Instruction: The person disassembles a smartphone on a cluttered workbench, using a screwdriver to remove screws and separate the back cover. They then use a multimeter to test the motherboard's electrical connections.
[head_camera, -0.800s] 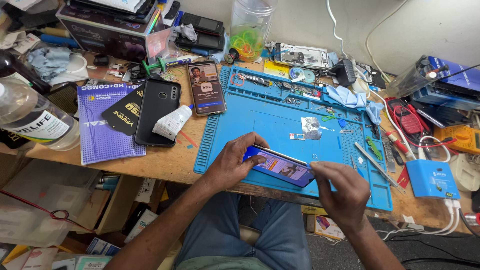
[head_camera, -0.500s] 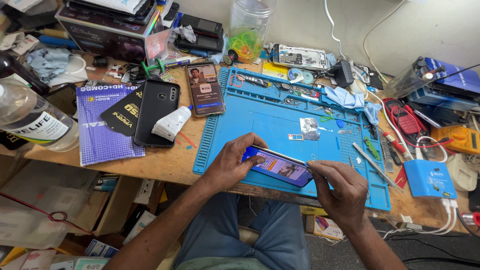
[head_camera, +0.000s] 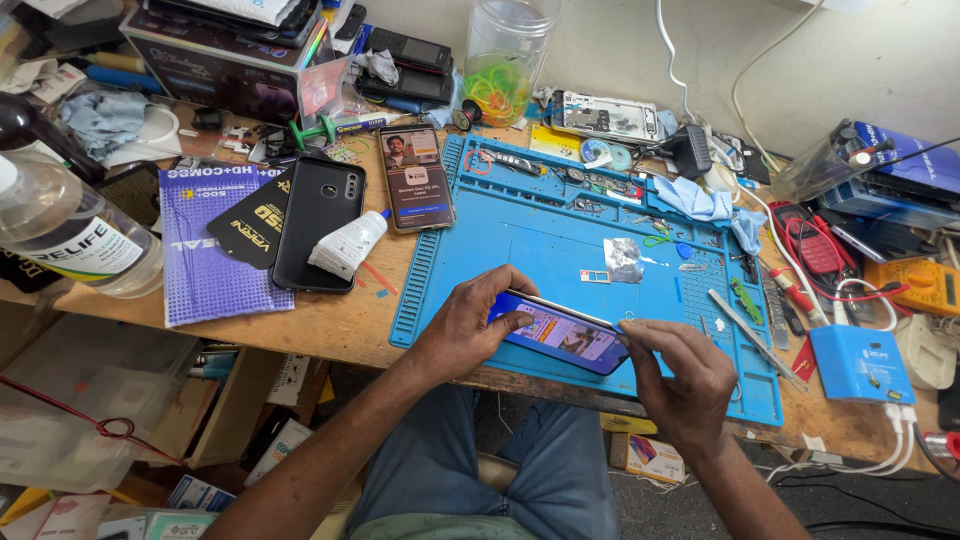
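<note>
Left hand and right hand clamp opposite ends of lit slim smartphone over blue silicone mat; its underside and right edge hidden.

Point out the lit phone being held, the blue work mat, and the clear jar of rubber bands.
lit phone (head_camera: 560, 336), head view, middle of its glowing screen.
blue work mat (head_camera: 545, 250), head view, bare flat centre.
clear jar (head_camera: 505, 50), head view, its side wall.

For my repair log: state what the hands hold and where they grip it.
Both hold a lit smartphone: left hand grips its left end, right hand pinches its right end.
</note>
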